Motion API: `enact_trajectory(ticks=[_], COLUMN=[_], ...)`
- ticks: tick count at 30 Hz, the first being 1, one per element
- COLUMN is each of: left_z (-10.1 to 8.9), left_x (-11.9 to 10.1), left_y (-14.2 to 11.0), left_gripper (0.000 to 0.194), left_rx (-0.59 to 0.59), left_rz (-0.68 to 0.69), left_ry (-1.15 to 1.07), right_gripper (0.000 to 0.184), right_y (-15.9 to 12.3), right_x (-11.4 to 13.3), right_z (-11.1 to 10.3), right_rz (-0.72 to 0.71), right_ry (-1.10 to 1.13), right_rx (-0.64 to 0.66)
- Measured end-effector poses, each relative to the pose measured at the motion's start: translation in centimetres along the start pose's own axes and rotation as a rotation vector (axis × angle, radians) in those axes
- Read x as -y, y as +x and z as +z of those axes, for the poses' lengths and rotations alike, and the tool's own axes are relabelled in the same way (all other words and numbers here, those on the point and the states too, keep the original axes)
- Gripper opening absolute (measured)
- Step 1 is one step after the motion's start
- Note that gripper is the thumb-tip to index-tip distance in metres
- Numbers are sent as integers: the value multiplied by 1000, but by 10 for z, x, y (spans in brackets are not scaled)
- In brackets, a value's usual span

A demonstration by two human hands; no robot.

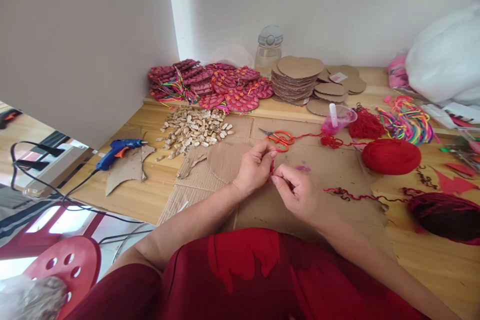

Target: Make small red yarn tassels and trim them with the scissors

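My left hand (254,166) and my right hand (298,191) meet over a sheet of brown cardboard (337,170), both pinched on a short piece of red yarn (272,165) held between the fingertips. A cardboard heart cut-out (225,160) lies just left of my left hand. Orange-handled scissors (279,138) rest just beyond my fingers. A ball of red yarn (391,156) sits to the right, with a red strand running from it toward the scissors.
A pile of shells or seeds (193,130), a blue glue gun (116,151), finished red ornaments (213,85), stacked cardboard hearts (298,80), a pink cup (339,119), coloured cords (407,120), a dark red yarn ball (448,216) and a white bag (446,55) surround the worktop. A red stool (63,265) stands lower left.
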State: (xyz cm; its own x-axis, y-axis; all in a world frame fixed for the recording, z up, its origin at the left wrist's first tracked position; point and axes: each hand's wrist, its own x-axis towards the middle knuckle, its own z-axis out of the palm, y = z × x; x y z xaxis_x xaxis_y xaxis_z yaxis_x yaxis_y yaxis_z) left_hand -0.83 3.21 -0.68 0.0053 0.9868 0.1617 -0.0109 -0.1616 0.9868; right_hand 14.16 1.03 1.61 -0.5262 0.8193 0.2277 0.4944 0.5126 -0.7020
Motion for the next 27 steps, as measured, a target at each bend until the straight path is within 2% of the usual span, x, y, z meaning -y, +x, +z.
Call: enact_trajectory(ticks=[4,7,9,13,15,19,24,27], left_z=[1,1,1,-1,-2,0,-2,-3], left_x=[0,-2,-3,-4,-5,-7,-8,-10], left_y=[-1,0,1,1,0,-2,-1,-1], left_gripper=[17,18,19,27,30,31,38,43], left_rx=[5,6,6,50,84,131,155,150], left_rz=[20,36,26,-52,-77,-87,-127,-171], left_ry=[9,25,13,-43,-54,-89,-184,-138], right_gripper=[21,21,22,22,22,24,27,28], right_y=[-2,-1,1,7,10,12,14,16], right_x=[0,0,-2,-11,-17,-19,-18,-20], right_z=[6,7,6,0,-2,-2,-3,-6], right_rz=[-90,-104,-30,217,272,335,487,523], right_ry=[-144,-138,-29,333,482,639,867,941], right_rx=[-12,-16,-8,-34,-37,-22,-186,-260])
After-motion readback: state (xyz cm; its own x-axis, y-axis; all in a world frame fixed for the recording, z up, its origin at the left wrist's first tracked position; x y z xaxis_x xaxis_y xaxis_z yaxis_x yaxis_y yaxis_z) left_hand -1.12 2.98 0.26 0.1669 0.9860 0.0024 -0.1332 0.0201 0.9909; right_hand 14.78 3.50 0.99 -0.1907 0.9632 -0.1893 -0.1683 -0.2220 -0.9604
